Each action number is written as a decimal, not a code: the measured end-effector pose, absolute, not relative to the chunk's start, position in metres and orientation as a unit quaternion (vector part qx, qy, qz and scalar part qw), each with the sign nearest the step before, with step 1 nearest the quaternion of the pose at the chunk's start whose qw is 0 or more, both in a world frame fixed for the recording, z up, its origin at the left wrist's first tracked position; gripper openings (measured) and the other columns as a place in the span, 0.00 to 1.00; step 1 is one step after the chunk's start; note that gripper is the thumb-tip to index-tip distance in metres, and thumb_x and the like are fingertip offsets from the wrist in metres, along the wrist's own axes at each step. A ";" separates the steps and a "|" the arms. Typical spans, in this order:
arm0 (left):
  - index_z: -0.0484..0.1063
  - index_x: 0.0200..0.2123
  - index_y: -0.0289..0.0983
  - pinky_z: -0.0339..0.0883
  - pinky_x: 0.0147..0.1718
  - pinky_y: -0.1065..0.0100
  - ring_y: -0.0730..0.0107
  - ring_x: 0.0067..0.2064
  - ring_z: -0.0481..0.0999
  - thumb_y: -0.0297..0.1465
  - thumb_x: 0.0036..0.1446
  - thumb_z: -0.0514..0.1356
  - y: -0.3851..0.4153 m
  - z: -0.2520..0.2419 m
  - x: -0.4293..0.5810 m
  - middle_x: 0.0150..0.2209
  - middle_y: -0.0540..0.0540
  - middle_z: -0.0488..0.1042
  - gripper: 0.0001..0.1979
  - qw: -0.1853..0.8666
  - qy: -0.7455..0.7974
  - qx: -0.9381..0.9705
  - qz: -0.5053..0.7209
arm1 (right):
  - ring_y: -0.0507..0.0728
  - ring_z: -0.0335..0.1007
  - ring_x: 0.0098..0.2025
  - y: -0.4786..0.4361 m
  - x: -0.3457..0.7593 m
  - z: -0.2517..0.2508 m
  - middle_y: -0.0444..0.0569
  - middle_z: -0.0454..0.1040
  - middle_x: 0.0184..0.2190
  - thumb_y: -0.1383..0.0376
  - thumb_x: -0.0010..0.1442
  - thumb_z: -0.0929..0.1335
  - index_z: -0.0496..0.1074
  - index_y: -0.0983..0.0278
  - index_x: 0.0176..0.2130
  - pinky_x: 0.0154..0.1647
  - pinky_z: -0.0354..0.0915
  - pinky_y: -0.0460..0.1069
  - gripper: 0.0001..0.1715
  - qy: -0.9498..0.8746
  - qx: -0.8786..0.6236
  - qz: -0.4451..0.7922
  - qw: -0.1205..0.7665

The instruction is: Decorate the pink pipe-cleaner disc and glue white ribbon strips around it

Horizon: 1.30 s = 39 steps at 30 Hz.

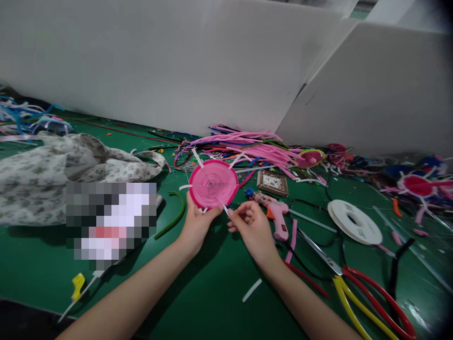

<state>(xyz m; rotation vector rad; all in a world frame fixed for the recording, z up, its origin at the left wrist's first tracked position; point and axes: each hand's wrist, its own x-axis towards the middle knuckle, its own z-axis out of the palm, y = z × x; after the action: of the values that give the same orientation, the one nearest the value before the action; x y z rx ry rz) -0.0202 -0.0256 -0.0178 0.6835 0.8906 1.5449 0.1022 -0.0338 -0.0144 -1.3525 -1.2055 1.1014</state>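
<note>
A round pink disc [213,183] with a darker pink rim and several short white strips sticking out around its edge is held up over the table. My left hand [198,222] grips its lower left edge, thumb along the bottom. At the lower right edge, my right hand [250,222] pinches the end of a small white strip [225,208] that juts from the rim. Just right of that hand lies a pink hot glue gun [274,210] with an orange trigger. The disc's back is hidden from me.
Scissors [339,271] with red and yellow handles and a white spool [355,222] lie to the right. Pink pipe cleaners [244,141] are heaped behind. A blurred-out phone-like device [113,222] and floral cloth [71,174] occupy the left. White panels [170,66] stand at the back.
</note>
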 end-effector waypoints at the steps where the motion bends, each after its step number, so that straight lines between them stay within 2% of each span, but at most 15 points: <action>1: 0.57 0.53 0.42 0.60 0.54 0.61 0.66 0.50 0.72 0.23 0.41 0.67 -0.025 -0.018 -0.020 0.51 0.45 0.71 0.35 0.578 0.381 0.292 0.660 | 0.52 0.71 0.25 -0.034 0.103 -0.014 0.39 0.67 0.25 0.54 0.50 0.71 0.59 0.61 0.31 0.23 0.70 0.47 0.20 -0.501 -0.555 0.455 0.484; 6: 0.57 0.52 0.44 0.59 0.56 0.59 0.64 0.53 0.70 0.22 0.41 0.67 -0.022 -0.021 -0.023 0.52 0.45 0.70 0.35 0.573 0.378 0.296 0.664 | 0.56 0.71 0.37 -0.047 0.117 -0.004 0.46 0.70 0.32 0.54 0.55 0.69 0.63 0.61 0.33 0.32 0.68 0.49 0.14 -0.578 -0.585 0.350 0.448; 8: 0.57 0.52 0.44 0.58 0.57 0.57 0.63 0.55 0.69 0.22 0.42 0.67 -0.021 -0.023 -0.024 0.53 0.45 0.69 0.35 0.567 0.375 0.300 0.669 | 0.56 0.69 0.37 -0.062 0.131 0.004 0.47 0.71 0.33 0.56 0.57 0.67 0.66 0.60 0.34 0.33 0.66 0.50 0.11 -0.626 -0.592 0.286 0.419; 11: 0.56 0.52 0.44 0.58 0.56 0.55 0.61 0.56 0.68 0.22 0.41 0.67 -0.019 -0.026 -0.024 0.55 0.44 0.67 0.36 0.571 0.371 0.298 0.669 | 0.54 0.67 0.33 -0.090 0.152 0.015 0.45 0.69 0.30 0.60 0.59 0.66 0.69 0.59 0.32 0.33 0.64 0.49 0.06 -0.754 -0.527 0.270 0.285; 13: 0.56 0.53 0.45 0.59 0.56 0.56 0.61 0.55 0.68 0.23 0.41 0.67 -0.019 -0.026 -0.023 0.55 0.44 0.68 0.36 0.576 0.370 0.298 0.665 | 0.54 0.67 0.37 -0.105 0.161 0.019 0.45 0.70 0.33 0.63 0.59 0.67 0.70 0.59 0.35 0.37 0.64 0.49 0.02 -0.809 -0.472 0.299 0.183; 16: 0.56 0.54 0.46 0.59 0.56 0.56 0.62 0.54 0.69 0.23 0.42 0.67 -0.021 -0.023 -0.023 0.54 0.45 0.68 0.37 0.577 0.377 0.304 0.658 | 0.55 0.66 0.41 -0.117 0.165 0.017 0.46 0.69 0.36 0.68 0.60 0.66 0.69 0.59 0.37 0.41 0.64 0.50 0.04 -0.837 -0.449 0.300 0.085; 22: 0.54 0.55 0.46 0.59 0.56 0.57 0.61 0.56 0.67 0.23 0.39 0.69 -0.022 -0.019 -0.024 0.56 0.44 0.66 0.41 0.579 0.393 0.280 0.657 | 0.57 0.66 0.35 -0.118 0.158 0.004 0.50 0.71 0.33 0.75 0.58 0.63 0.68 0.63 0.31 0.33 0.65 0.51 0.08 -0.882 -0.430 0.193 0.005; 24: 0.54 0.54 0.46 0.59 0.56 0.57 0.61 0.57 0.66 0.23 0.38 0.69 -0.021 -0.020 -0.024 0.56 0.44 0.65 0.41 0.578 0.396 0.275 0.658 | 0.57 0.67 0.35 -0.115 0.158 0.005 0.50 0.72 0.34 0.75 0.58 0.62 0.67 0.63 0.30 0.34 0.65 0.52 0.10 -0.887 -0.427 0.175 0.035; 26: 0.55 0.54 0.46 0.59 0.56 0.57 0.61 0.57 0.66 0.23 0.39 0.69 -0.021 -0.021 -0.024 0.56 0.44 0.65 0.40 0.574 0.395 0.284 0.659 | 0.57 0.68 0.35 -0.108 0.161 0.010 0.50 0.72 0.34 0.74 0.60 0.60 0.67 0.63 0.31 0.35 0.65 0.52 0.11 -0.862 -0.453 0.198 0.107; 29: 0.55 0.53 0.46 0.59 0.56 0.57 0.61 0.56 0.67 0.24 0.41 0.68 -0.022 -0.023 -0.025 0.55 0.45 0.66 0.38 0.569 0.391 0.305 0.656 | 0.55 0.69 0.32 -0.085 0.166 0.022 0.46 0.73 0.30 0.64 0.62 0.63 0.69 0.60 0.33 0.32 0.66 0.49 0.07 -0.770 -0.530 0.264 0.236; 32: 0.56 0.53 0.46 0.59 0.55 0.57 0.61 0.55 0.67 0.25 0.43 0.68 -0.022 -0.024 -0.025 0.55 0.45 0.66 0.36 0.564 0.393 0.318 0.652 | 0.56 0.70 0.33 -0.054 0.169 0.030 0.46 0.75 0.32 0.57 0.56 0.68 0.72 0.58 0.36 0.35 0.67 0.51 0.09 -0.686 -0.557 0.308 0.352; 35: 0.56 0.53 0.46 0.59 0.55 0.57 0.61 0.55 0.67 0.26 0.44 0.67 -0.022 -0.024 -0.026 0.55 0.45 0.66 0.35 0.555 0.396 0.335 0.651 | 0.57 0.71 0.35 -0.025 0.168 0.030 0.46 0.75 0.33 0.56 0.50 0.72 0.73 0.60 0.36 0.37 0.69 0.52 0.14 -0.638 -0.539 0.354 0.421; 39: 0.57 0.51 0.43 0.58 0.55 0.58 0.61 0.54 0.68 0.27 0.45 0.67 -0.022 -0.025 -0.025 0.52 0.46 0.67 0.31 0.528 0.386 0.385 0.651 | 0.55 0.72 0.30 -0.002 0.164 0.027 0.44 0.73 0.28 0.58 0.44 0.75 0.71 0.62 0.34 0.31 0.69 0.50 0.18 -0.585 -0.521 0.404 0.472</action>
<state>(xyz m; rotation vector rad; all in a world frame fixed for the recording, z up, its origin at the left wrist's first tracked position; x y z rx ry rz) -0.0245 -0.0217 -0.0250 0.9201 0.9222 1.5561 0.1640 -0.0023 0.0266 -1.2743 -1.4326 0.9898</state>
